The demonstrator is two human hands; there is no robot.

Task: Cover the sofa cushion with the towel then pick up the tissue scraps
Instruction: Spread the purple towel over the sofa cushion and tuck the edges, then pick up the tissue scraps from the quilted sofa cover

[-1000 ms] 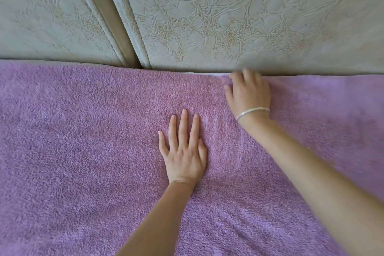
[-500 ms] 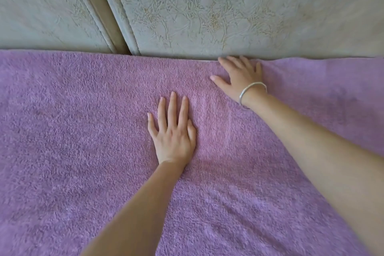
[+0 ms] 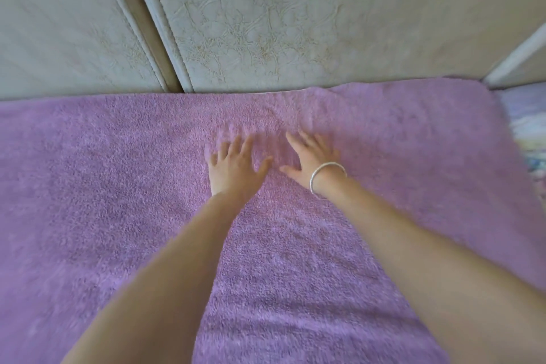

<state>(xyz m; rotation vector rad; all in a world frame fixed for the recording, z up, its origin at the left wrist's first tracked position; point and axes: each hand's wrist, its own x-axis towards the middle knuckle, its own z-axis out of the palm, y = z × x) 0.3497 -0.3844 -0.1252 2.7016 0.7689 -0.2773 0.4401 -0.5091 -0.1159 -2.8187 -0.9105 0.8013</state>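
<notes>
Pale cracked sofa back cushions (image 3: 266, 23) fill the upper frame; below them the purple towel (image 3: 103, 186) lies spread, its far edge meeting them and its right edge beside patterned fabric (image 3: 529, 133). At centre the left hand (image 3: 233, 165) and right hand (image 3: 313, 159) rest open on it, fingers splayed, thumbs close.

towel (image 3: 118, 201): one
hands: two, the left hand (image 3: 236, 167) and the right hand (image 3: 313, 158)
bracelet (image 3: 326, 177): one
back cushions (image 3: 295, 15): two

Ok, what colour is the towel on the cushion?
The towel is plain lilac purple, shown best in the head view.
</notes>
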